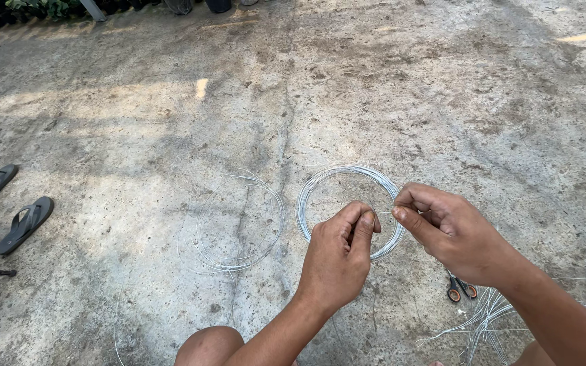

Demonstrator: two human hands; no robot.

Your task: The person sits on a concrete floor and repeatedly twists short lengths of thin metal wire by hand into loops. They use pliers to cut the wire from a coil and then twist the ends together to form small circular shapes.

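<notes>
Single head cam, no 2nd view. You look steeply down and fwd from above your hands; close range, concrete floor fills frame, your knee at bottom edge.

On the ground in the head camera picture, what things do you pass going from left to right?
Two black flip-flops → loose wire loop → tight wire coil with the left hand on it → right hand → orange-handled scissors → cut wire pieces.
</notes>
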